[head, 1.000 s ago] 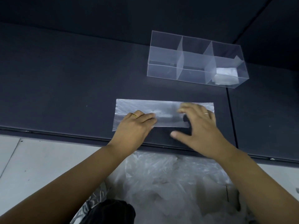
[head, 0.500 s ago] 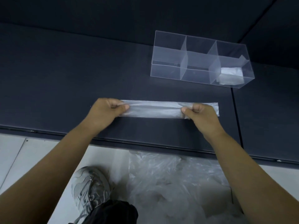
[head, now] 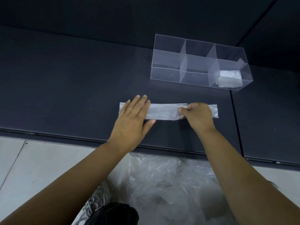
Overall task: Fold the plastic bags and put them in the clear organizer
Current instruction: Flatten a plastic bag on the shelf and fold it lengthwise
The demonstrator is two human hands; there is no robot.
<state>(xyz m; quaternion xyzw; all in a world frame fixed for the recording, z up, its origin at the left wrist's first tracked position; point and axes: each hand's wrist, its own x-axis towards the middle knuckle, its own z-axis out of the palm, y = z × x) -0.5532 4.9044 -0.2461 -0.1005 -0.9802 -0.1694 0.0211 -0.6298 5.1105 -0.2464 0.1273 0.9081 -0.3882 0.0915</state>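
Bag strip [head: 164, 111] near the desk's [head: 65, 78] front edge: my left hand [head: 133, 117], fingers flat, pins its left end; my right hand [head: 197, 113] pinches the right part. I would fold squarely, edges matched, crease firmly, then fill the clear organizer [head: 167, 73] behind.

Behind the bag strip [head: 164, 112] stands the organizer [head: 168, 73], seemingly a folded bag [head: 229, 78] in its right compartment.

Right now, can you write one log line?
left hand: flat on bag strip | right hand: pinching it | organizer: folded bag inside

Dark, perhaps padded table [head: 65, 86]: bag [head: 164, 111], organizer [head: 165, 73]
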